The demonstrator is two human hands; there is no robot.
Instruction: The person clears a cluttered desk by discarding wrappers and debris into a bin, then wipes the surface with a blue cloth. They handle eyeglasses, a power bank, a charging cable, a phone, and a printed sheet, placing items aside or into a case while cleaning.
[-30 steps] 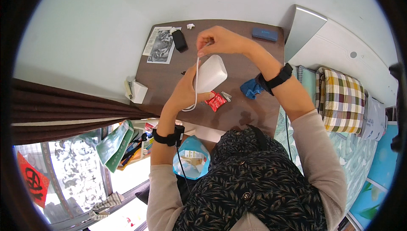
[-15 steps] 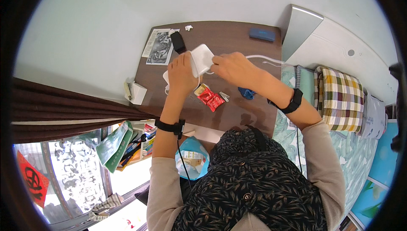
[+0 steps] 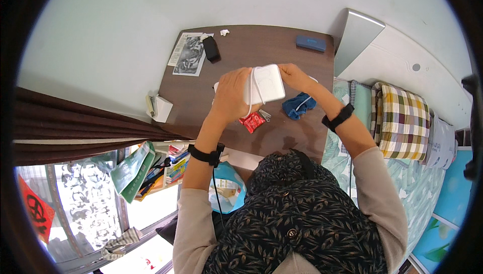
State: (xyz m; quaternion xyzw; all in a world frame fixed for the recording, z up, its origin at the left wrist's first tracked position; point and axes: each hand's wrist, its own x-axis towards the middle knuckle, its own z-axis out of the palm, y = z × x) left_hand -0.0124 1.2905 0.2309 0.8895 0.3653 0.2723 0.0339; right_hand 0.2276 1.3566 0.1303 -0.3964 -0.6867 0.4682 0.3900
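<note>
Over the middle of the table, my left hand (image 3: 232,90) is wrapped round a white box-shaped device (image 3: 271,84), which is tilted with its broad face showing. A white cable (image 3: 257,87) is looped around the device, close to my left fingers. At the device's upper right corner, my right hand (image 3: 296,77) has its fingers closed on the cable, part of which shows again beside that wrist. Below the device lie a red packet (image 3: 252,122) and a small metal nail clipper (image 3: 265,115). A crumpled dark blue cloth (image 3: 299,106) rests below my right hand, with a stretch of cable across it.
At the table's far left, a black object (image 3: 212,49) lies on a printed sheet (image 3: 187,59), near a crumpled tissue (image 3: 224,32). A blue case (image 3: 310,43) sits far right. A white box (image 3: 162,110) stands at the left edge; a blue bag (image 3: 232,191) is below the table.
Both hands have moved right with the white device, which has turned to lie more sideways. More of the blue cloth shows, and the cable no longer stretches out to the right.
</note>
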